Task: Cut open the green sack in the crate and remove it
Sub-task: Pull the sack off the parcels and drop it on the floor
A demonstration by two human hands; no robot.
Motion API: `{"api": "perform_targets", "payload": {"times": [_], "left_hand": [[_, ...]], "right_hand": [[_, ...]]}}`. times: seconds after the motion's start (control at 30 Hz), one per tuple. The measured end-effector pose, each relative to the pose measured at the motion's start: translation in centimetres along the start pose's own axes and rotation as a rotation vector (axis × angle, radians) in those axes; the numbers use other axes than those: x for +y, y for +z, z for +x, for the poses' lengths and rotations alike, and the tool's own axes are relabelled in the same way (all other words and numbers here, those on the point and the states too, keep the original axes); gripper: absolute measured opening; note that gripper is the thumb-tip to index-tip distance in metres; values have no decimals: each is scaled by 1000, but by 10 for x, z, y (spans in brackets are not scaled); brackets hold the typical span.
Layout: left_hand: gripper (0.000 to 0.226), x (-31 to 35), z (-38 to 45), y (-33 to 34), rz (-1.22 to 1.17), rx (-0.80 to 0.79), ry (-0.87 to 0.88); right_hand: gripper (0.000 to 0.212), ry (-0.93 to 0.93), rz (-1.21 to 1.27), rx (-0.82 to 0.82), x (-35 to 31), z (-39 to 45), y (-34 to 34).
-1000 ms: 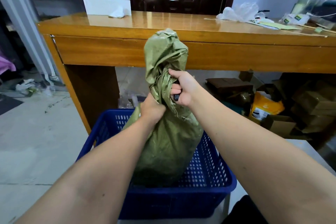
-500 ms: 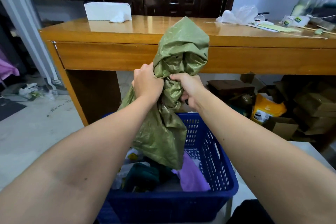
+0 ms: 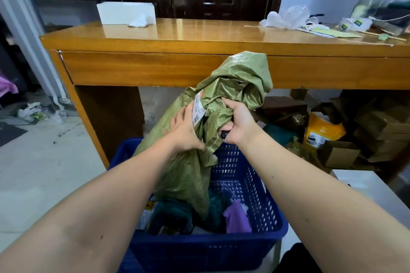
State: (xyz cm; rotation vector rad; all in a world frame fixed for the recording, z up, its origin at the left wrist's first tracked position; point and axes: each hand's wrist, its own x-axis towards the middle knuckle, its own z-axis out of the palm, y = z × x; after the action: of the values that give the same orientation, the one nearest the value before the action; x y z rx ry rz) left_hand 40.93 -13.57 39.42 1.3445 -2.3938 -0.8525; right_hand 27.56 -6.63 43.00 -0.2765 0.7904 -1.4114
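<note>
The green woven sack [image 3: 230, 86] hangs crumpled and empty above the blue plastic crate [image 3: 250, 186], its lower end trailing inside. A white shipping label [image 3: 198, 108] shows on its side. My left hand [image 3: 185, 131] presses against the sack's left side, fingers partly spread on the cloth. My right hand [image 3: 238, 123] is closed on a bunched fold of the sack, and a small black object, perhaps a cutter handle, peeks out under its fingers. Teal and purple packages [image 3: 236, 217] lie in the crate's bottom.
A long wooden desk [image 3: 155, 66] stands just behind the crate, with a white box [image 3: 126, 12] and plastic bags on top. Cardboard boxes and a yellow bag [image 3: 321, 131] are piled under the desk at right. Grey floor lies to the left.
The sack came up off its contents, which stayed in the crate, and has now dropped lower and shifted right. My left hand loosened from a fist grip to a flat hold on its side.
</note>
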Motion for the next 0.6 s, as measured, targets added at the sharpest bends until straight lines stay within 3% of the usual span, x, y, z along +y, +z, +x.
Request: {"api": "perform_targets", "payload": {"times": [0.1,0.2,0.37,0.47,0.53,0.6], "left_hand": [[142,-6,-7,6,77,-12,1],[134,-17,-10,9,49,184,10],[59,-10,8,-16,-101,480,123],[43,-6,11,-28,-23,560,59],[47,-6,7,-30,-19,499,41],[91,-7,0,-24,30,333,3]], "right_hand": [[38,6,56,-26,-2,2,-3],[28,-2,75,-35,-11,-1,4],[27,-67,29,-49,-37,-10,21],[23,-67,31,-29,-43,-12,11],[22,-73,83,-7,-43,-13,8],[25,-85,181,-3,-41,-13,10]]}}
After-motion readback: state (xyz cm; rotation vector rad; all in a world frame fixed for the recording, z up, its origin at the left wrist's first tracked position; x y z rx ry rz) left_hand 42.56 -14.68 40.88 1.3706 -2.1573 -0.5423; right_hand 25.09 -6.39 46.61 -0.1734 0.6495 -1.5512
